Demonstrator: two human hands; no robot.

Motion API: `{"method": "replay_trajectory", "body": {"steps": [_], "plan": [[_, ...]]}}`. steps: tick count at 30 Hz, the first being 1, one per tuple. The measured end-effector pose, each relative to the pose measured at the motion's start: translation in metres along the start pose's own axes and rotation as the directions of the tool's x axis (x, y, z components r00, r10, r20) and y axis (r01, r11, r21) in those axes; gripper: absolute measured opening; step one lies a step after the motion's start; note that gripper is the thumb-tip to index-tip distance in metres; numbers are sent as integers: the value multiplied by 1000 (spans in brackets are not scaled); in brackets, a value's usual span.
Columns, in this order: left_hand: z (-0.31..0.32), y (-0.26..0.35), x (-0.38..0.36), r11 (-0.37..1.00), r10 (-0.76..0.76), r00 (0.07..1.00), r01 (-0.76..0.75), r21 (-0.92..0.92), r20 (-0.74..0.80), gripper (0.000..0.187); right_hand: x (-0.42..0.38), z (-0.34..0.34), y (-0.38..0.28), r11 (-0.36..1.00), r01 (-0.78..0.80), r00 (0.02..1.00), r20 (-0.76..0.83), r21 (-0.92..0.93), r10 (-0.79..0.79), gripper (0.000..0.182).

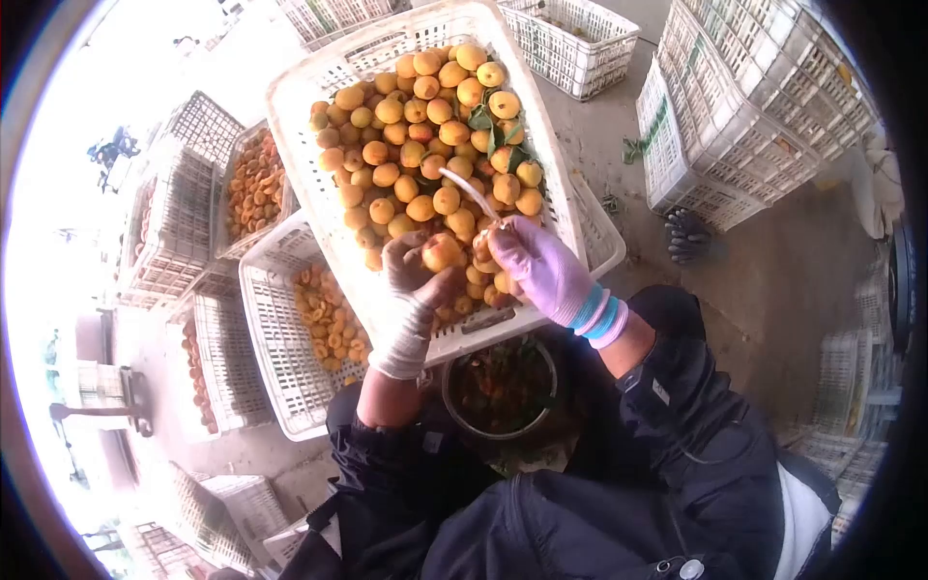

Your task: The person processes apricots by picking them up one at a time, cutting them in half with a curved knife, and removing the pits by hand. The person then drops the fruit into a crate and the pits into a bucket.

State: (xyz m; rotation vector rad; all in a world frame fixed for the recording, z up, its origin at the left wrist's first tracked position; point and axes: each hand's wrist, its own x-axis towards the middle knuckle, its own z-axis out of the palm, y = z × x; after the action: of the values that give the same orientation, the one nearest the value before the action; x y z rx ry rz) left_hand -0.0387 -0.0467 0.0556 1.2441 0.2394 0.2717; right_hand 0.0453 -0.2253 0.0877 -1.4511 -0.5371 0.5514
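My left hand (411, 290), in a white glove with darkened fingertips, holds an orange-yellow fruit (441, 252) between thumb and fingers. Close beside it on the right, my right hand (530, 259), in a lilac glove with a blue-striped cuff, is closed on a thin, pale curved tool (469, 190) that points up and left. Both hands are over the near end of a large white crate (564, 184) full of whole yellow-orange fruits (420, 133), with some green leaves (498, 130) among them at the right side.
At the left, a white crate (266, 333) holds orange fruit pieces. A round bucket (500, 432) with dark contents stands between my legs. More crates (179, 217) are stacked at the left and others (754, 101) at the upper right. Dark gloves (686, 237) lie on the floor.
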Motion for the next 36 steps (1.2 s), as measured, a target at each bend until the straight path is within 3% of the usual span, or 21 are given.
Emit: {"method": "replay_trajectory", "body": {"steps": [1, 3, 4, 5, 7, 10, 12, 14, 16, 19, 29, 31, 36], "plan": [[-4, 10, -6, 1000, 12, 1000, -12, -18, -10, 52, 2, 6, 8, 985, 114, 993, -1, -130, -115, 35], [-9, 19, -12, 999, 27, 998, -29, -35, -64, 51, 2, 18, 15, 959, 85, 996, 41, -272, -77, 28], [-12, 22, -15, 998, 31, 994, -37, -47, -108, 50, 0, 24, 18, 970, 45, 997, 72, -241, -29, 26], [-14, 25, -16, 998, 36, 992, -42, -50, -122, 50, 1, 27, 18, 947, -1, 995, 93, -322, 33, 27], [-18, 28, -16, 997, 54, 991, -60, -45, -120, 47, 7, 41, 37, 948, 219, 976, 49, -232, -213, 35], [-28, 27, -17, 995, 94, 993, -95, -19, -78, 55, 5, 48, 26, 938, 135, 990, 84, -318, -114, 34], [-28, 33, -18, 992, 109, 992, -112, -53, -62, 56, 5, 54, 11, 921, 151, 988, 94, -359, -125, 33], [-28, 40, -22, 990, 15, 999, -22, -139, -47, 55, 5, 60, 7, 903, 165, 985, 106, -398, -134, 31], [-29, 41, -23, 988, 32, 998, -39, -147, -52, 55, 6, 63, 7, 826, 208, 978, 126, -523, -167, 28], [-32, 43, -23, 989, 30, 998, -38, -144, -56, 56, 7, 69, 7, 814, 269, 963, 128, -515, -237, 27], [-29, 40, -23, 992, 48, 998, -53, -115, -45, 59, 3, 61, 1, 806, 248, 969, 128, -537, -213, 27], [-26, 39, -23, 995, 50, 998, -53, -89, -41, 60, 4, 58, 6, 806, 305, 952, 143, -508, -270, 26], [-20, 26, -21, 985, 170, 985, -170, 18, 12, 60, 1, 53, 13, 784, 289, 957, 142, -549, -253, 25]]}}
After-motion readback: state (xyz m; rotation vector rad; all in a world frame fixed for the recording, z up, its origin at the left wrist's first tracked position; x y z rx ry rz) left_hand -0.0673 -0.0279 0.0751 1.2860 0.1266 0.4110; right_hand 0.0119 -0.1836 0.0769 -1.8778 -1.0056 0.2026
